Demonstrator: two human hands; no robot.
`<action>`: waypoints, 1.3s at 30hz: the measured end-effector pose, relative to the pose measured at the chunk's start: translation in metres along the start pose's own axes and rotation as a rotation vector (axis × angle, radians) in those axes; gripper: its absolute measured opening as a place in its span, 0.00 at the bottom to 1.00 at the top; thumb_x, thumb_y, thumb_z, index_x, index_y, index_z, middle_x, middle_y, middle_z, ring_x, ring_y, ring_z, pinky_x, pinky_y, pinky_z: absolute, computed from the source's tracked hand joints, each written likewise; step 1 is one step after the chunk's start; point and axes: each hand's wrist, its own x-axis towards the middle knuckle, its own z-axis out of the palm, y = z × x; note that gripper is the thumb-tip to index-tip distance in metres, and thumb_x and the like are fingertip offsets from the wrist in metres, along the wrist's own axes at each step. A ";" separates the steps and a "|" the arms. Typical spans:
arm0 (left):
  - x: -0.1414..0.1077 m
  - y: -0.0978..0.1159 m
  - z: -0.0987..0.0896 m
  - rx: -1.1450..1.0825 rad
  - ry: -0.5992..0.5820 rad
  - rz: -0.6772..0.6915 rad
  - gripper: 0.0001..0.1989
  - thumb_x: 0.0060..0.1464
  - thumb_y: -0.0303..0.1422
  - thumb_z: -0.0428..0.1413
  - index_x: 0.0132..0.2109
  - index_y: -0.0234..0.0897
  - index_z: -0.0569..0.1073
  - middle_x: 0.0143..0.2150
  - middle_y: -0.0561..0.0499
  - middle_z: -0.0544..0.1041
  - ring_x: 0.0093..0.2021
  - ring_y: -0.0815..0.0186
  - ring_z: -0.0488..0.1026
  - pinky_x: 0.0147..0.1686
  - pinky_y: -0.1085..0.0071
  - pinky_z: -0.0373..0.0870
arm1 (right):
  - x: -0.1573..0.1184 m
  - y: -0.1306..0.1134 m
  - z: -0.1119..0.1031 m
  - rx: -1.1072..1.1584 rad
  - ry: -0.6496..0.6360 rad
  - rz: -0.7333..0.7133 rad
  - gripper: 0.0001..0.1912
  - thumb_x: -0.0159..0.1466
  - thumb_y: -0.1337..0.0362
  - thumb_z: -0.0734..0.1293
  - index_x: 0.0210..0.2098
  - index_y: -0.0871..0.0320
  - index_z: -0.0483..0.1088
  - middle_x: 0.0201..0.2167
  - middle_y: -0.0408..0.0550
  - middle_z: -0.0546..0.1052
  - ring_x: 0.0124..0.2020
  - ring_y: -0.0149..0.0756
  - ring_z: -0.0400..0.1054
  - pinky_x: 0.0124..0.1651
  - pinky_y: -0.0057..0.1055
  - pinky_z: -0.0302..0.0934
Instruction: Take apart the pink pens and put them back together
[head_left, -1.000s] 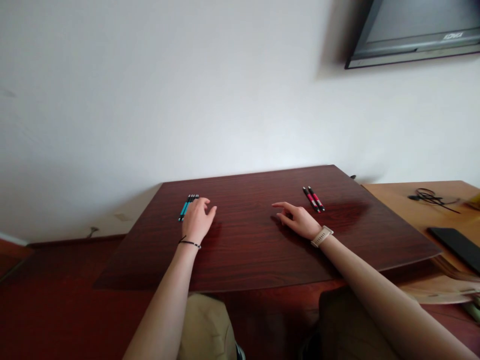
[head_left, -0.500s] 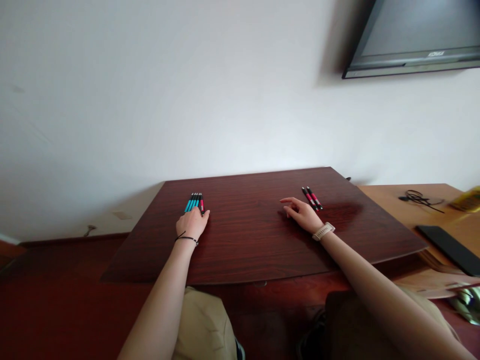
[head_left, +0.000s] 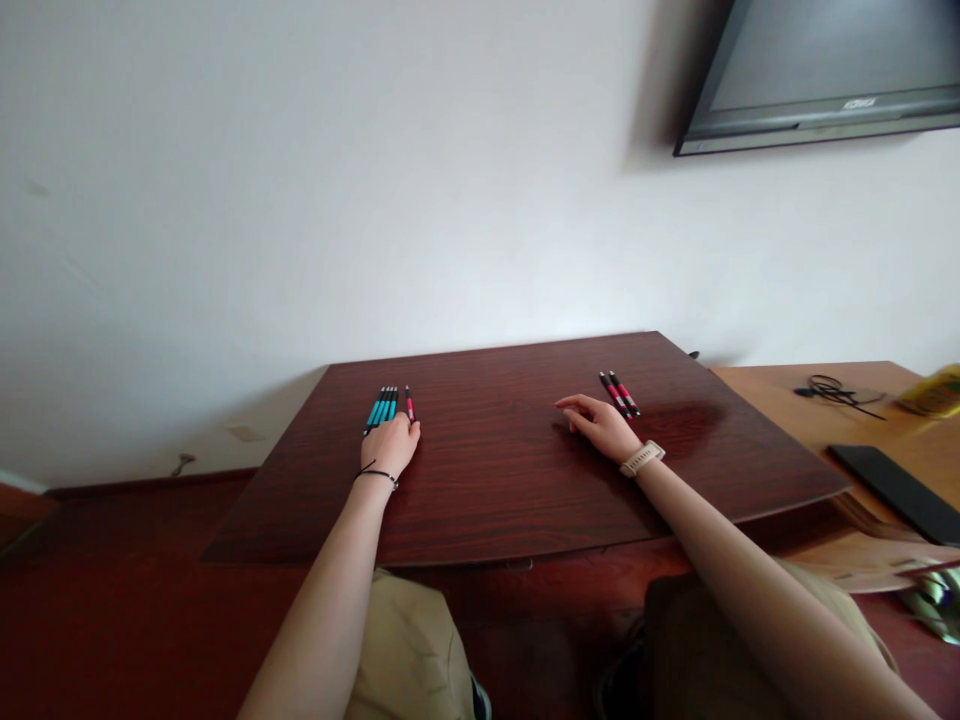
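Note:
My left hand (head_left: 391, 445), with a thin dark cord at the wrist, is closed on the near end of a red-and-black pen (head_left: 409, 402). Just left of that pen, several blue-and-black pens (head_left: 382, 408) lie side by side, their near ends partly behind my fingers. On the right, my right hand (head_left: 604, 428) hovers low over or rests on the tabletop, fingers loosely extended and holding nothing. Beyond its knuckles, two more red-and-black pens (head_left: 616, 395) lie parallel. A pale watch band (head_left: 642, 458) circles the right wrist.
The dark wooden table (head_left: 495, 480) stands close to a white wall (head_left: 450, 180). At right, a lighter desk (head_left: 780, 400) bears a coiled black cable (head_left: 832, 392), a flat black object (head_left: 896, 490) and a yellow item (head_left: 932, 394). A television (head_left: 817, 80) hangs above.
My left hand has drawn the red pen slightly to the right, opening a gap between it and the blue pens. The right hand keeps its pose; the view has shifted a little.

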 end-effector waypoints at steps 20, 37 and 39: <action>-0.021 0.054 0.003 -0.014 -0.002 0.247 0.19 0.74 0.47 0.44 0.48 0.43 0.75 0.40 0.43 0.85 0.41 0.51 0.84 0.41 0.64 0.70 | 0.020 0.062 -0.078 -0.351 0.262 0.084 0.28 0.70 0.58 0.62 0.67 0.59 0.69 0.66 0.62 0.75 0.70 0.58 0.66 0.74 0.58 0.55; -0.021 0.055 0.003 -0.042 -0.001 0.229 0.20 0.74 0.48 0.44 0.47 0.43 0.76 0.40 0.44 0.85 0.41 0.51 0.84 0.41 0.64 0.70 | 0.022 0.105 -0.080 -0.201 0.239 0.241 0.38 0.69 0.55 0.64 0.76 0.54 0.54 0.65 0.57 0.77 0.67 0.52 0.70 0.72 0.53 0.59; -0.021 0.055 0.003 -0.045 0.001 0.229 0.20 0.74 0.48 0.44 0.47 0.43 0.76 0.40 0.44 0.85 0.41 0.50 0.84 0.41 0.64 0.70 | 0.019 0.104 -0.081 -0.229 0.285 0.269 0.38 0.69 0.57 0.62 0.76 0.58 0.53 0.63 0.60 0.78 0.66 0.53 0.71 0.72 0.55 0.59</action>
